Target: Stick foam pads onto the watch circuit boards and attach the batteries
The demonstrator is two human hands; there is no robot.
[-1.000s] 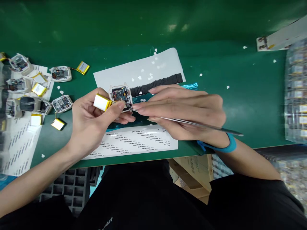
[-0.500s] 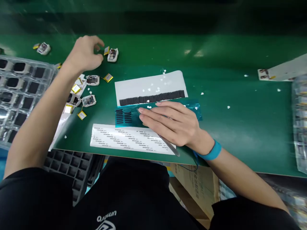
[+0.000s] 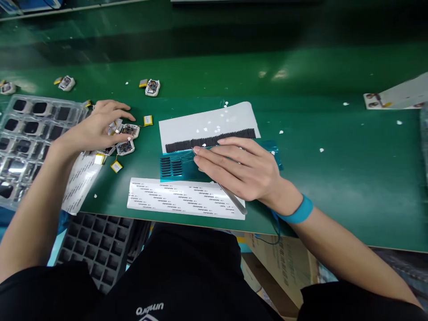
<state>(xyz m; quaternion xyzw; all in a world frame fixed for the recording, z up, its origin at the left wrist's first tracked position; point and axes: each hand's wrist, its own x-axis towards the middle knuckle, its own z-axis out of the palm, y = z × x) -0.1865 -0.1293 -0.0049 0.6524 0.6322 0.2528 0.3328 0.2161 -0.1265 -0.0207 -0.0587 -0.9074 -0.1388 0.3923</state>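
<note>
My left hand [image 3: 96, 125], fingers apart, hovers at or just over a small cluster of opened white devices [image 3: 129, 130] with yellow-edged batteries [image 3: 148, 120]; whether it touches them is unclear. Under my right hand [image 3: 239, 169], metal tweezers [image 3: 234, 200] are held, their tips close to the row of black strips [image 3: 210, 141] on a white sheet [image 3: 207, 120]. Below that sheet lies a blue film [image 3: 190, 168] with short black pieces [image 3: 171, 166] on its left part. A printed white sheet [image 3: 183, 198] lies nearer the table's front edge.
A clear tray [image 3: 43, 120] of devices stands at the left. Another opened device [image 3: 153, 88] lies farther back. Small white bits [image 3: 321, 150] are scattered on the green table [image 3: 334, 191]. A white bracket [image 3: 394, 96] is at the right, a black grid tray [image 3: 96, 243] below the front edge.
My left hand has moved back from the far device toward the nearer cluster. My right hand keeps the tweezers, whose tips are now closer to the black strip row. The view has shifted slightly.
</note>
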